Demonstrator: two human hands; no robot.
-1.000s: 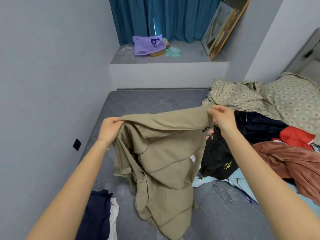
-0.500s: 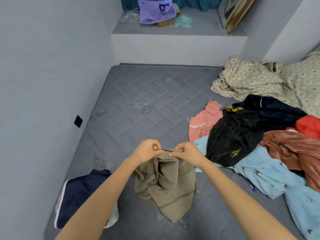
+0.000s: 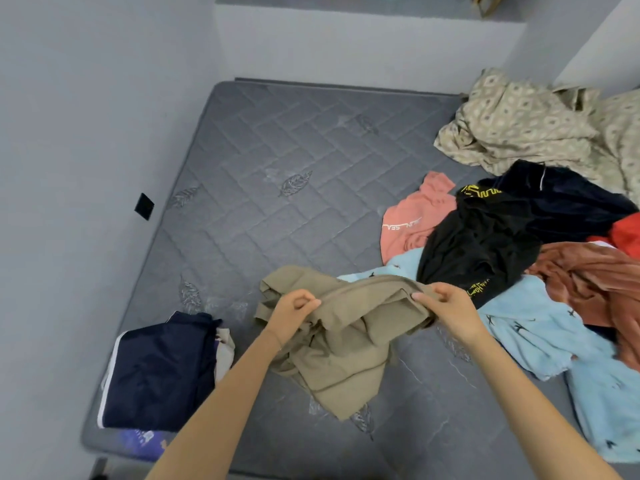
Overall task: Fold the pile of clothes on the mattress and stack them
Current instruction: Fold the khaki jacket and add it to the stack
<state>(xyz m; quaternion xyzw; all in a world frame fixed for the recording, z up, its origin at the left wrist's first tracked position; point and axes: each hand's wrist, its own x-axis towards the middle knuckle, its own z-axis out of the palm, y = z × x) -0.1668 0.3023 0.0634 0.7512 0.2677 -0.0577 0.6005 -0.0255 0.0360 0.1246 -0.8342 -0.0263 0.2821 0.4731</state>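
A khaki garment [image 3: 349,344] hangs crumpled just above the grey quilted mattress [image 3: 277,174], its lower part resting on it. My left hand [image 3: 292,311] pinches its top edge on the left; my right hand [image 3: 446,306] grips the same edge on the right. To the right lies the loose pile: a black garment with yellow print [image 3: 478,247], a salmon top [image 3: 412,220], a light blue fleece [image 3: 540,327], a rust-brown piece [image 3: 602,282] and a red one [image 3: 627,233]. A folded navy garment [image 3: 156,372] tops a small stack at the near left.
A beige patterned blanket [image 3: 519,123] is bunched at the far right. Grey walls border the mattress on the left and behind, with a black wall socket [image 3: 143,206] on the left. A raised ledge [image 3: 363,29] runs along the back.
From wide apart and high, my hands came together low over the mattress and have now spread apart again along the khaki garment's top edge. The view has tilted further down.
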